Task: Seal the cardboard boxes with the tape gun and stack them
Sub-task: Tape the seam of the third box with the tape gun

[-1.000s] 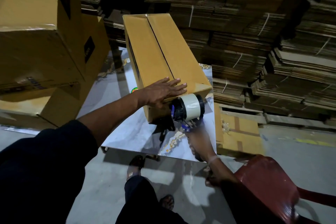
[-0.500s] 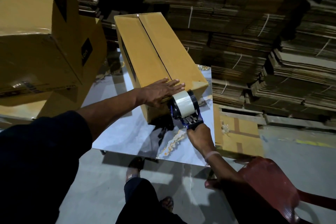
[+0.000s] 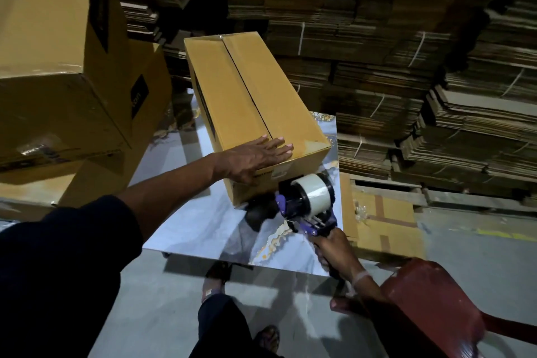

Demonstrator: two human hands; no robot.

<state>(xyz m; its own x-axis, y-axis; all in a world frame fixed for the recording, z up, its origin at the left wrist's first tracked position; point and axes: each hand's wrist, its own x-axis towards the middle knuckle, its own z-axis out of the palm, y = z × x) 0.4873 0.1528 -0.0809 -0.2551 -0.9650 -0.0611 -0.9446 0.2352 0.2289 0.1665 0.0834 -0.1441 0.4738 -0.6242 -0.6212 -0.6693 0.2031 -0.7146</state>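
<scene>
Taping: near end face of the box, tape gun at its lower part.
Box: long cardboard box [image 3: 255, 113] lies flat on the marble-pattern table [image 3: 203, 229], long axis running away from the camera, top flaps closed with the centre seam showing dark and bare along the top.
Left hand: left hand [image 3: 255, 158] lies palm-down, fingers straight and together, on the near end of the box top, fingertips across the seam, heel of the hand over the near top edge. Grips nothing, just presses.
Right hand: right hand [image 3: 334, 250] is curled round the handle of the tape gun [image 3: 305, 203], wrist low and right of the table's near corner.
Tape gun: purple-and-black frame, pale tape roll [image 3: 312, 195] on its hub. Front end sits against the box's near end face, low and to the right. Actual contact point is in shadow, cannot tell if tape is stuck down.
Stack: two larger cardboard boxes [image 3: 58, 73] piled at left, just beside the table, upper one with glossy tape along its edge.
Background: bundled flat cardboard sheets [image 3: 406, 67] stacked high behind and to the right.
Foreground: red plastic chair [image 3: 430, 308] lower right, grey floor, the person's sandalled feet under the table edge.
</scene>
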